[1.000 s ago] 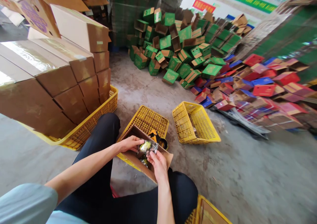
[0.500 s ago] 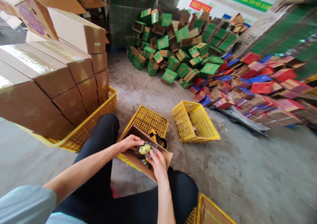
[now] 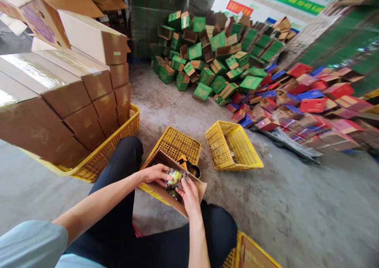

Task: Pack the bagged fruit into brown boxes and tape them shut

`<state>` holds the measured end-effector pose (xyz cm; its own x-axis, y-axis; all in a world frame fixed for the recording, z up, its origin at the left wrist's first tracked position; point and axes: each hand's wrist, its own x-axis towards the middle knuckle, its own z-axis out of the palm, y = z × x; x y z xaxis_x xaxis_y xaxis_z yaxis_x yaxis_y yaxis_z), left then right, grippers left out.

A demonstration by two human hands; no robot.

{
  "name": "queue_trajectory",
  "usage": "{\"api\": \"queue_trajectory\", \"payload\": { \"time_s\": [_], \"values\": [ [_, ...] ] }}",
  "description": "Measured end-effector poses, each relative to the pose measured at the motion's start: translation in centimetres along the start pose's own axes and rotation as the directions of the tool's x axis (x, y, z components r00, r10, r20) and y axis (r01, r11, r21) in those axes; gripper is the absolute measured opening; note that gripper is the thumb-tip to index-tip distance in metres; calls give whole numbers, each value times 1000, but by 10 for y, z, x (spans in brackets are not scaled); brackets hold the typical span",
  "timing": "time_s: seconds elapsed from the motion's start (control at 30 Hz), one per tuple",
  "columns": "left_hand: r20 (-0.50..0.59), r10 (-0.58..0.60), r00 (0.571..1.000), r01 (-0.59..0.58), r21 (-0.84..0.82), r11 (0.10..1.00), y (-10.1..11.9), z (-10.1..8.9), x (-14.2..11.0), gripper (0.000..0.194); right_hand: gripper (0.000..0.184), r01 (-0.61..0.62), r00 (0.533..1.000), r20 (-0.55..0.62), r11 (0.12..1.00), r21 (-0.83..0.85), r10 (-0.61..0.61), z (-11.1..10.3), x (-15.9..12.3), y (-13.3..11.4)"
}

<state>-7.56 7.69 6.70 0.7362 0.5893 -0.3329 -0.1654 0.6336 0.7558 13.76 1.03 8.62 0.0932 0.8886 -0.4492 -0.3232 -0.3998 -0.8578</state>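
Both my hands meet over an open brown cardboard box [image 3: 158,188] resting on my lap. My left hand [image 3: 155,173] and my right hand [image 3: 189,195] are closed on a small clear-wrapped packet [image 3: 177,178] with something yellow-green inside, held just above the box. A yellow and black tape dispenser [image 3: 189,166] lies behind the box, on an upturned yellow crate [image 3: 177,143].
A stack of sealed brown cartons [image 3: 59,98] stands on a yellow crate [image 3: 112,149] at my left. Another yellow crate [image 3: 231,146] lies tipped on the concrete floor ahead. Piles of small green boxes [image 3: 207,55] and red and blue boxes [image 3: 304,102] fill the back and right.
The wrapped packet has turned slightly between my fingers, staying over the box. My view has shifted a little.
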Motion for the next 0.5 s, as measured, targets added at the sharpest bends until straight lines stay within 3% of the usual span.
{"api": "queue_trajectory", "payload": {
  "time_s": [0.5],
  "values": [
    [42, -23, 999, 25, -40, 999, -3, -2, 1, 66, 51, 44, 998, -52, 998, -40, -46, -6, 4, 2]
  ]
}}
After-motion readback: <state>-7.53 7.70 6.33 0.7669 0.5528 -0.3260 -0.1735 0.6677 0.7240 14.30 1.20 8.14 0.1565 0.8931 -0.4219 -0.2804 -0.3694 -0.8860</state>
